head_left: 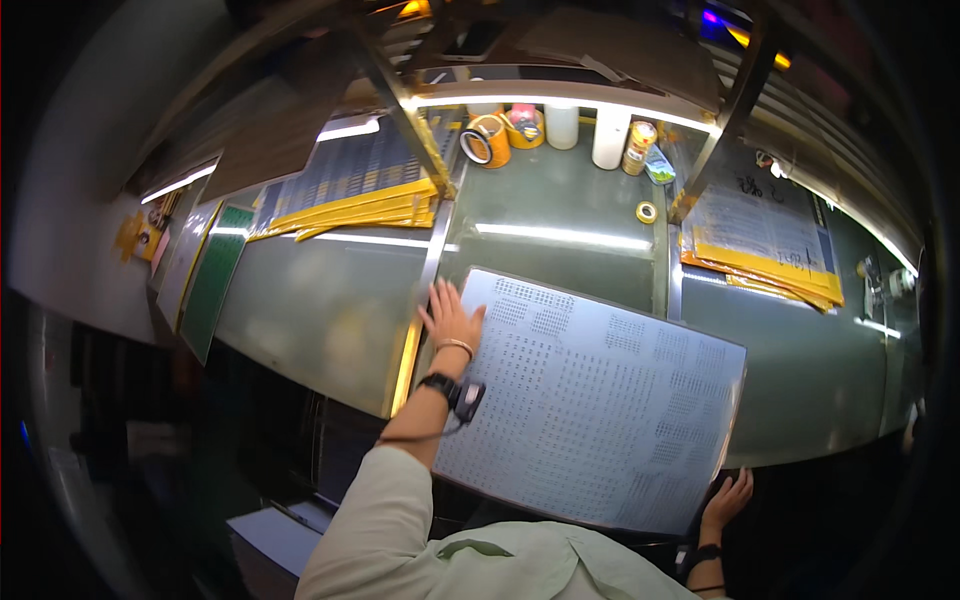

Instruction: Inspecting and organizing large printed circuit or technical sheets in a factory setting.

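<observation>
A large pale blue-white flat panel (590, 420) with many small dark marks in rows and blocks lies tilted across the worktop in front of me. My left hand (452, 318) is at its upper left edge, fingers stretched and spread, the palm side down by the rim. At the panel's lower right corner is my right hand (733, 497), fingers extended and partly apart beside the edge; whether it touches the panel I cannot tell. Neither hand is closed round anything. A dark strap with a small box (467, 400) sits on my left wrist.
Yellow-edged sheets lie stacked on the left (370, 205) and right (765, 255). Tape rolls (488, 142), white cylinders (610, 138) and a can (640, 148) stand at the back. A small tape roll (646, 212) lies nearer. Metal posts (400, 110) rise from the grey-green worktop (545, 205).
</observation>
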Demonstrator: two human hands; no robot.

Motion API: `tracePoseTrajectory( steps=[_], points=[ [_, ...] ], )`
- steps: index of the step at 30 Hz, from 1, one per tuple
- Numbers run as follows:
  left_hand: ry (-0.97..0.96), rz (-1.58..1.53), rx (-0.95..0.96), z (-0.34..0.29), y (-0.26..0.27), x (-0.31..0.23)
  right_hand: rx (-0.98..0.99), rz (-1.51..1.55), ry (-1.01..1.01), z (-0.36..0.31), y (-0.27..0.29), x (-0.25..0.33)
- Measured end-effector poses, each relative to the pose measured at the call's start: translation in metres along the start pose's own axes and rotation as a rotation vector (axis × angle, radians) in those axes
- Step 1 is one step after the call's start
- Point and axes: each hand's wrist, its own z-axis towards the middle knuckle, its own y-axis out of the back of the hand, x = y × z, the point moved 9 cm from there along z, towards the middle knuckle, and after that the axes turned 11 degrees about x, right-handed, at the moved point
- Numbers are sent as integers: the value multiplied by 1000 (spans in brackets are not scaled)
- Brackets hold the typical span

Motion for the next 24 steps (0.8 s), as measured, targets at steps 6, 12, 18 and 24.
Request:
tracePoseTrajectory(
  steps=[6, 12, 18, 24],
  points=[
    [445, -230, -346, -242, -7, 128, 1053, 1691, -362, -11, -89, -4],
    [780, -2358, 411, -298, -157, 102, 998, 1009, 31, 30, 48, 49],
    [344, -2650, 329, -262, -42, 69, 624, 893, 94, 39, 182, 77],
    [-627, -2324, -66, -108, 289, 102, -92, 385, 777, 83, 265, 225]
  ],
)
